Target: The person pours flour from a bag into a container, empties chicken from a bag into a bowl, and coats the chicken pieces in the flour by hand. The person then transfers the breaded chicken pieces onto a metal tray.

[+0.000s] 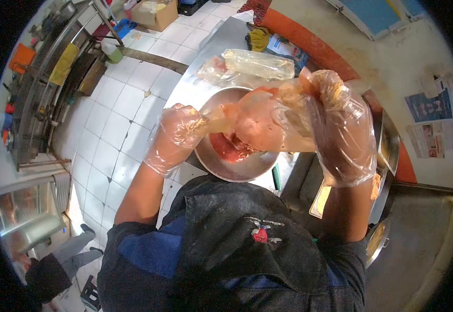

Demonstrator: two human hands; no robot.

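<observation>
A clear plastic bag [260, 125] with pinkish raw meat in it is stretched between my two hands, above a round metal bowl [221, 171]. Red, wet meat [226, 148] lies in the bowl. My left hand [181, 130], in a clear plastic glove, is closed on the bag's left end. My right hand [338, 112], gloved the same way, grips the bag's right side, raised higher. Behind the bowl, another clear bag [259, 64] lies on the metal table [185, 86].
Yellow-black gloves [258, 39] and a blue-white packet [287, 48] lie at the table's far end. Metal pans [389, 143] stand at the right. A metal rack [39, 88] is at the left. Another person [52, 275] shows at the lower left.
</observation>
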